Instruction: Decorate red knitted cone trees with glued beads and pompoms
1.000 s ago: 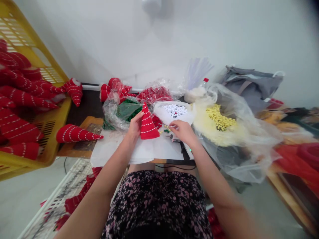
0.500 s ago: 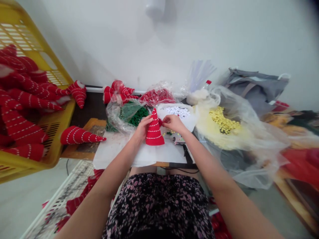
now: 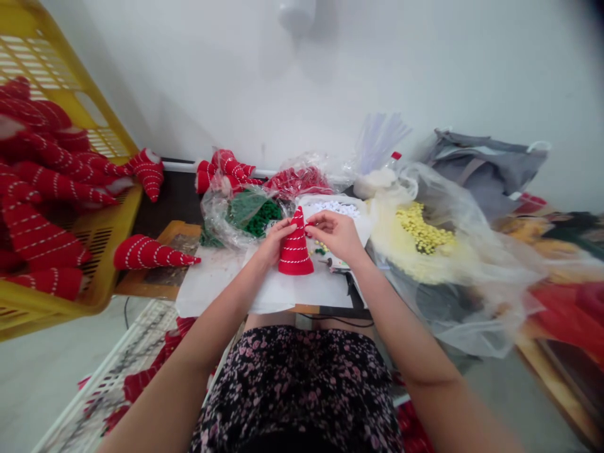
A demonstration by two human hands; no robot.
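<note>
My left hand (image 3: 277,240) holds a red felt cone (image 3: 296,255) with rows of white stitching, upright over the white paper, tip pointing away from me. Its fingers close on the cone's left side near the top. On the other side, my right hand (image 3: 337,234) pinches a small dark red piece (image 3: 308,226) against or very near the cone's right edge; the fingers hide most of it. Just right of the cone's base lies a tool with a dark nozzle (image 3: 325,261), with small green and yellow balls (image 3: 321,248) behind it.
White paper (image 3: 212,283) covers the table front. A similar stitched cone (image 3: 153,253) lies left, beside a yellow crate (image 3: 106,283) full of them. Behind are bags of green pompoms (image 3: 255,214), red pieces (image 3: 302,181) and white pieces (image 3: 337,207); yellow beads (image 3: 425,229) sit right.
The cone has shifted slightly right and tilts less. My right hand has brought the small red piece in to the cone's side, where it is now mostly covered by the fingers.
</note>
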